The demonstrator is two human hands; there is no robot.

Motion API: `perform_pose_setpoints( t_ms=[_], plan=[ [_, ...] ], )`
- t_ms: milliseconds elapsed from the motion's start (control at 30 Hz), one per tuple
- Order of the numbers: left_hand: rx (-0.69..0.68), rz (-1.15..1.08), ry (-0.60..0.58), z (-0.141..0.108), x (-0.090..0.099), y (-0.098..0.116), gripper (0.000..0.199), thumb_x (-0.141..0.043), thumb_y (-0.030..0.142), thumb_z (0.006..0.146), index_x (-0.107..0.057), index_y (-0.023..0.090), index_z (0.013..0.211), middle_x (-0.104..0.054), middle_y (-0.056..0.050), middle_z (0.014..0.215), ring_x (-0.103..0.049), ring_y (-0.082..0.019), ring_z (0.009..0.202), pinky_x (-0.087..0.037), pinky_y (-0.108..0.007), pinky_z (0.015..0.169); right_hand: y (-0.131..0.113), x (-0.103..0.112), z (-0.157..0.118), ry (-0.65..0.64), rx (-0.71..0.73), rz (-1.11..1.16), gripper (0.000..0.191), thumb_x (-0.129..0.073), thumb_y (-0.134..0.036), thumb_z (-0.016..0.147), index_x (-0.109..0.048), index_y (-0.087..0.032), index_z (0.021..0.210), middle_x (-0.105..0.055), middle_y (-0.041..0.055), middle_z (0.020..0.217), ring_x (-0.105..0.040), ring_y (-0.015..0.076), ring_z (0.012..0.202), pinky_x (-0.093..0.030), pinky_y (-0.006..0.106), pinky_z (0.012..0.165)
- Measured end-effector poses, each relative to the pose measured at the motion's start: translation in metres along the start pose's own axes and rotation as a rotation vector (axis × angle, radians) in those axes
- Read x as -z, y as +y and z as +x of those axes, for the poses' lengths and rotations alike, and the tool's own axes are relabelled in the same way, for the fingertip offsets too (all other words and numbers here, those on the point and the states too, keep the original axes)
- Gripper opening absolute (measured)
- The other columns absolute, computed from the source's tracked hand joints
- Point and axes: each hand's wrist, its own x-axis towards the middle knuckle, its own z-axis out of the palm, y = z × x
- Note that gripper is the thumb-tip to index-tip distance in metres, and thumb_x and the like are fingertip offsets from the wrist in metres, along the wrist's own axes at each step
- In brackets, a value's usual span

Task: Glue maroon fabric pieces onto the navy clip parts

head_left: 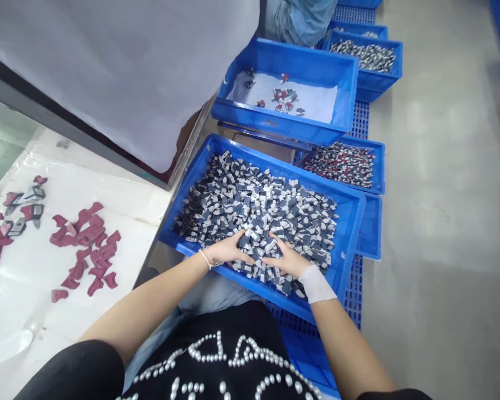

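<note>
Both my hands are in a large blue bin (241,147) filled with small dark grey and white pieces (270,203). My left hand (229,250) rests on the near side of the heap, thumb and forefinger spread apart. Facing it from the right, my right hand (289,260) touches the same heap with its fingers apart. A narrow gap with loose pieces lies between the two hands. Some fingertips are hidden among the pieces. Neither hand grips a piece that I can see.
To the left is a white worktable (120,211) with dark red pieces (100,244). Beyond my bin stand a blue bin with a white sheet (316,103), a bin of red and grey pieces (341,164) and another filled bin (364,55). A person's blue clothing (302,22) shows behind.
</note>
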Motion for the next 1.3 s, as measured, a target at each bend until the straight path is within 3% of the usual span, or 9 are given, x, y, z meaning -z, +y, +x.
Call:
perform_pose_setpoints(
  t_ms=[167, 333, 500, 600, 733, 867, 1033, 1167, 1300],
  plan=[
    [0.025, 0.016, -0.093, -0.001, -0.010, 0.007, 0.097, -0.090, 0.032, 0.055, -0.047, 0.030, 0.142, -0.069, -0.008, 0.120, -0.068, -0.019, 0.076, -0.055, -0.022, 0.051, -0.005, 0.002, -0.001, 0.002, 0.029, 0.080, 0.044, -0.063, -0.032, 0.097, -0.051, -0.022, 0.138, -0.051, 0.0114, 0.142, -0.060, 0.0282, 0.116, -0.055, 0.049, 0.092],
    [0.091, 0.018, -0.015, 0.007, -0.015, 0.003, 0.101, -0.084, 0.045, 0.062, -0.036, 0.028, 0.149, -0.064, -0.013, 0.131, -0.070, -0.028, 0.093, -0.059, -0.029, 0.056, 0.001, 0.004, 0.005, 0.015, 0.001, 0.171, 0.040, -0.062, -0.034, 0.097, -0.055, -0.020, 0.134, -0.056, 0.0111, 0.137, -0.062, 0.0273, 0.114, -0.055, 0.048, 0.091],
    [0.026, 0.008, 0.076, 0.010, -0.020, -0.003, 0.095, -0.089, 0.038, 0.058, -0.048, 0.022, 0.142, -0.070, -0.013, 0.122, -0.069, -0.029, 0.101, -0.060, -0.035, 0.080, 0.003, 0.005, 0.008, 0.004, 0.002, 0.230, 0.038, -0.063, -0.032, 0.097, -0.056, -0.019, 0.132, -0.057, 0.0107, 0.135, -0.062, 0.0267, 0.112, -0.056, 0.048, 0.091],
    [-0.049, -0.026, 0.124, 0.005, -0.026, -0.001, 0.078, -0.086, 0.034, 0.066, -0.054, 0.018, 0.136, -0.069, -0.013, 0.126, -0.066, -0.028, 0.111, -0.054, -0.040, 0.097, -0.001, 0.003, 0.003, -0.002, 0.009, 0.248, 0.039, -0.064, -0.031, 0.096, -0.055, -0.019, 0.133, -0.056, 0.0108, 0.136, -0.062, 0.0271, 0.113, -0.056, 0.048, 0.091],
    [-0.106, -0.083, 0.168, -0.003, -0.028, 0.006, 0.063, -0.080, 0.033, 0.074, -0.057, 0.017, 0.131, -0.067, -0.012, 0.130, -0.063, -0.026, 0.118, -0.048, -0.040, 0.107, -0.016, -0.004, -0.007, -0.029, 0.065, 0.273, 0.044, -0.060, -0.034, 0.098, -0.049, -0.021, 0.139, -0.057, 0.0115, 0.135, -0.066, 0.0245, 0.105, -0.059, 0.043, 0.083],
    [-0.067, -0.158, 0.165, -0.010, -0.021, 0.011, 0.065, -0.074, 0.046, 0.079, -0.054, 0.020, 0.134, -0.072, -0.010, 0.118, -0.071, -0.025, 0.099, -0.060, -0.034, 0.084, -0.041, -0.002, -0.015, -0.057, 0.136, 0.258, 0.059, -0.058, -0.046, 0.096, -0.037, -0.031, 0.149, -0.062, 0.0100, 0.129, -0.070, 0.0202, 0.081, -0.060, 0.031, 0.057],
    [-0.061, -0.221, 0.163, -0.012, -0.011, 0.020, 0.069, -0.068, 0.057, 0.080, -0.049, 0.025, 0.137, -0.073, -0.009, 0.109, -0.071, -0.020, 0.070, -0.057, -0.027, 0.053, -0.080, 0.012, -0.025, -0.008, 0.213, 0.168, 0.063, -0.066, -0.054, 0.085, -0.046, -0.038, 0.143, -0.068, 0.0037, 0.122, -0.071, 0.0232, 0.076, -0.056, 0.027, 0.044],
    [-0.165, -0.265, 0.188, -0.015, -0.004, 0.037, 0.064, -0.064, 0.057, 0.083, -0.049, 0.030, 0.138, -0.073, -0.006, 0.106, -0.070, -0.018, 0.069, -0.056, -0.025, 0.052, -0.113, 0.022, -0.034, 0.053, 0.281, 0.099, 0.063, -0.065, -0.053, 0.085, -0.045, -0.041, 0.143, -0.069, 0.0010, 0.121, -0.068, 0.0192, 0.067, -0.053, 0.025, 0.041],
    [-0.275, -0.321, 0.249, -0.024, -0.001, 0.055, 0.058, -0.063, 0.054, 0.084, -0.052, 0.030, 0.136, -0.074, -0.004, 0.102, -0.071, -0.020, 0.075, -0.058, -0.028, 0.058, -0.141, 0.029, -0.042, 0.065, 0.312, 0.020, 0.063, -0.065, -0.050, 0.084, -0.046, -0.037, 0.142, -0.073, 0.0009, 0.105, -0.067, 0.0192, 0.063, -0.052, 0.024, 0.042]
  ],
)
